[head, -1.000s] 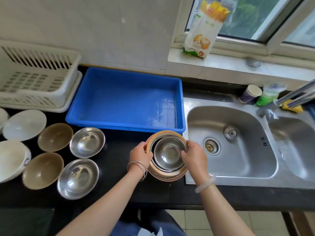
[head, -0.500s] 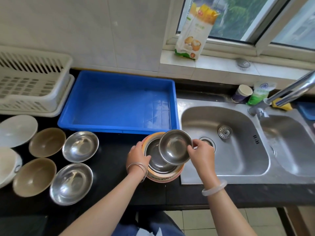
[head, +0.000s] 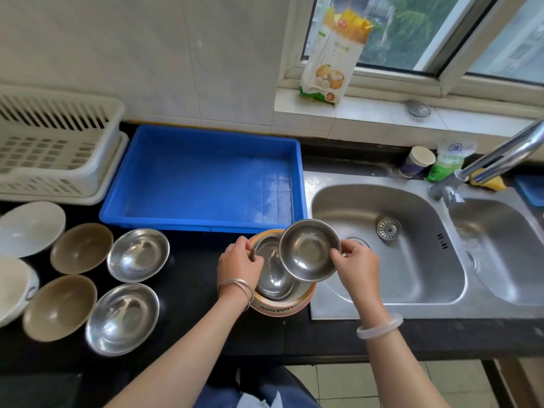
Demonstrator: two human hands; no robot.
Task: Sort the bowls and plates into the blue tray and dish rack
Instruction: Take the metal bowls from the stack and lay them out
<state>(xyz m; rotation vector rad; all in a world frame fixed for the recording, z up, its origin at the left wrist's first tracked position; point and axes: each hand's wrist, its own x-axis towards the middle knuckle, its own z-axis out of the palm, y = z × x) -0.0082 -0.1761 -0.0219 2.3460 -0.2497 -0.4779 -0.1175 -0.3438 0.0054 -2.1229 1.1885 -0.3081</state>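
My right fingers [head: 338,254] are pinching the rim of the small steel bowl [head: 307,250], and it hangs tilted, its lower edge overlapping the stack beneath. My left fingers [head: 247,248] are clenched over the left rim of the orange-rimmed bowl [head: 282,308], bangles on that wrist. Inside that bowl sits a nested steel bowl [head: 272,276]. The stack stands on the black table [head: 191,290] towards its front edge, with its right side over the rim of the sink [head: 388,278].

Just behind the stack lies the blue tray [head: 203,132], reaching to the table's back edge. Beside it, in the back left corner, stands the white dish rack [head: 56,148].

Along the left end the rest of the crockery waits. A far steel bowl [head: 138,254] and a near steel bowl [head: 123,318] sit side by side with a far brown bowl [head: 81,248] and a near brown bowl [head: 59,307]. Further left are a white plate [head: 31,228] and a white bowl [head: 13,290], both cut off by the edge of the view.
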